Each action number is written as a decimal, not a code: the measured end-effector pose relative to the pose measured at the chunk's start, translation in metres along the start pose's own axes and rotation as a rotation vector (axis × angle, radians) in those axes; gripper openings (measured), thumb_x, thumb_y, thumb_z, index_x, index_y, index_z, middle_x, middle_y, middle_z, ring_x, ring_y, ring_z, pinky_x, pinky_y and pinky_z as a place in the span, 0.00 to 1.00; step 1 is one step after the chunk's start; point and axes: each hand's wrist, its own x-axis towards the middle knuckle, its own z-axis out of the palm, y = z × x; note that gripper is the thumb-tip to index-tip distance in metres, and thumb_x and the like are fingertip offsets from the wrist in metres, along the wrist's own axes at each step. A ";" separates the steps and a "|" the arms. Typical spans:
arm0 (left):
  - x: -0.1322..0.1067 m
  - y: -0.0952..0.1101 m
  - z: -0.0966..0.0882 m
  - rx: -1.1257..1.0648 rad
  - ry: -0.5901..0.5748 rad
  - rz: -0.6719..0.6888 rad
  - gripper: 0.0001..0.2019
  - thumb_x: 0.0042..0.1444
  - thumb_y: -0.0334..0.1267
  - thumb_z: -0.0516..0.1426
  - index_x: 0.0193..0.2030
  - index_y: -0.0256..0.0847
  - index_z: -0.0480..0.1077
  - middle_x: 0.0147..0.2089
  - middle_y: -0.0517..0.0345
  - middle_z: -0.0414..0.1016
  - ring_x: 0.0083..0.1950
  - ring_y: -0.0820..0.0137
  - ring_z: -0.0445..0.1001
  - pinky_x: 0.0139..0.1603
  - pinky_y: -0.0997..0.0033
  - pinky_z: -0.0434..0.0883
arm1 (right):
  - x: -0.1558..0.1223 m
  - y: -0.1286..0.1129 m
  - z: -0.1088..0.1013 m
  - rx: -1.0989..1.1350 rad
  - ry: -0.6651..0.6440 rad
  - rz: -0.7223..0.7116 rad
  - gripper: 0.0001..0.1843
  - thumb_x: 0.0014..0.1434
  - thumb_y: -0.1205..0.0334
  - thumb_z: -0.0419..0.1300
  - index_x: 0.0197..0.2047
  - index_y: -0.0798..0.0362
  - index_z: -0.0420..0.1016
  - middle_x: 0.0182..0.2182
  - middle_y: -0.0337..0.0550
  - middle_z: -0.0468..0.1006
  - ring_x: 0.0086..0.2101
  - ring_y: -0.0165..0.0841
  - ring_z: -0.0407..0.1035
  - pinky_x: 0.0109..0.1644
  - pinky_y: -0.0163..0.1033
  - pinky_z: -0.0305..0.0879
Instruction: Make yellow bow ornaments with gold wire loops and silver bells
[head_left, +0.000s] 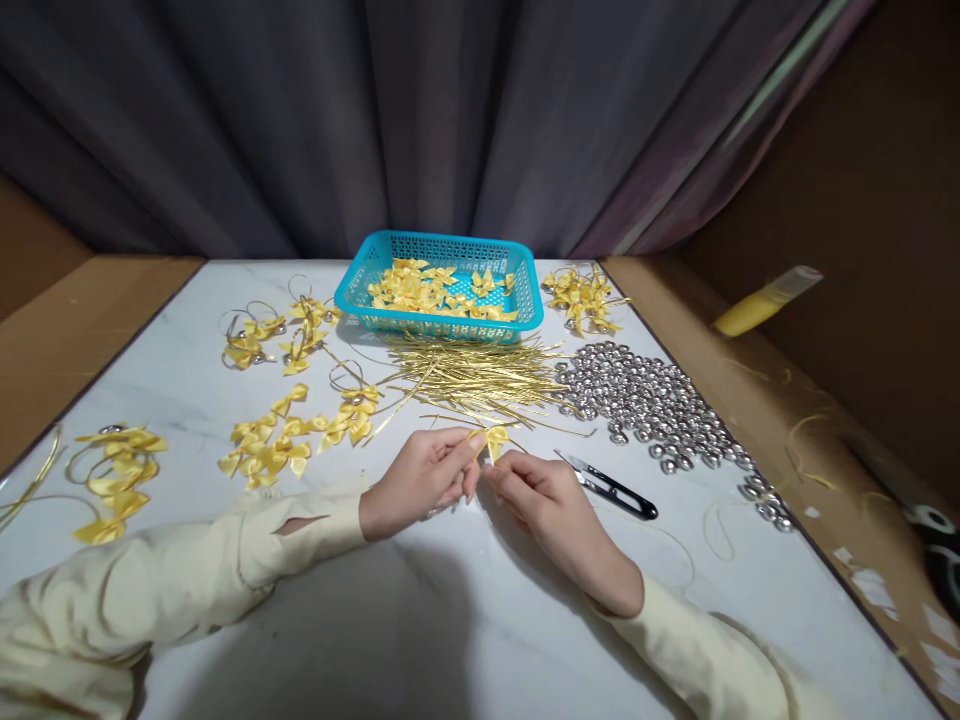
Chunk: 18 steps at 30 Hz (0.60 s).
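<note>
Between my two hands, a little in front of me, is a yellow ribbon bow (496, 440). My left hand (431, 468) pinches the bow's left edge between thumb and fingers. On the other side, my right hand (538, 490) is closed at the bow's lower side; a thin pale strand shows near its fingertips, though its far end is hidden. Just beyond both hands lies a pile of gold twist ties (480, 378). Black-handled thread snips (615, 494) rest on the table to the right of my right hand.
A blue basket (352, 290) of yellow bows stands at the back. Silver bells or beads (645, 395) spread along the right. Loose bows (266, 445) and looped bow clusters (124, 470) lie left, with another cluster (583, 298) at back right. A pale thread (716, 535) curls near the snips.
</note>
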 end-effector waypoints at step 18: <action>0.006 -0.002 -0.007 -0.120 -0.058 -0.027 0.21 0.60 0.46 0.51 0.19 0.34 0.63 0.12 0.66 0.56 0.12 0.83 0.49 0.11 0.82 0.48 | -0.001 0.002 -0.010 -0.260 0.098 -0.187 0.17 0.63 0.57 0.48 0.25 0.54 0.67 0.15 0.33 0.62 0.17 0.25 0.54 0.23 0.30 0.50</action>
